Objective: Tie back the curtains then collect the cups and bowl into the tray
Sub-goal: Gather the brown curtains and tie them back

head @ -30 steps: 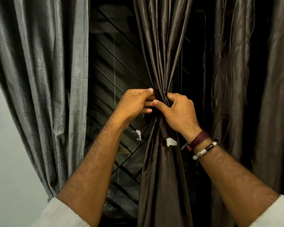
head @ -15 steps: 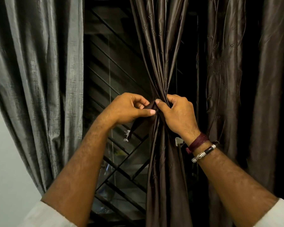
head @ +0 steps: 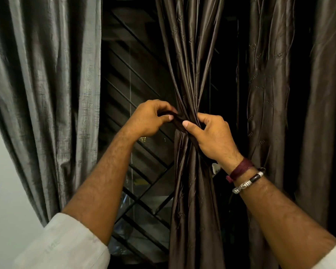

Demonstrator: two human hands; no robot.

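A dark brown satin curtain [head: 190, 63] hangs in the middle, gathered into a narrow waist at hand height. A dark fabric tie-back band [head: 177, 122] wraps that waist. My left hand [head: 150, 119] pinches the band's left end between thumb and fingers. My right hand [head: 213, 135] grips the gathered curtain and the band from the right, thumb pointing left across it. A white tag [head: 214, 167] shows just behind my right wrist. No cups, bowl or tray are in view.
A grey curtain [head: 45, 84] hangs loose at the left, against a white wall [head: 2, 191]. Behind the gap is a dark window with a diagonal metal grille [head: 136, 94]. Another dark brown curtain panel [head: 279, 94] hangs at the right.
My left hand has drawn the band's end a little away from the curtain to the left. My right thumb has stretched out across the gathered waist. The view has shifted slightly.
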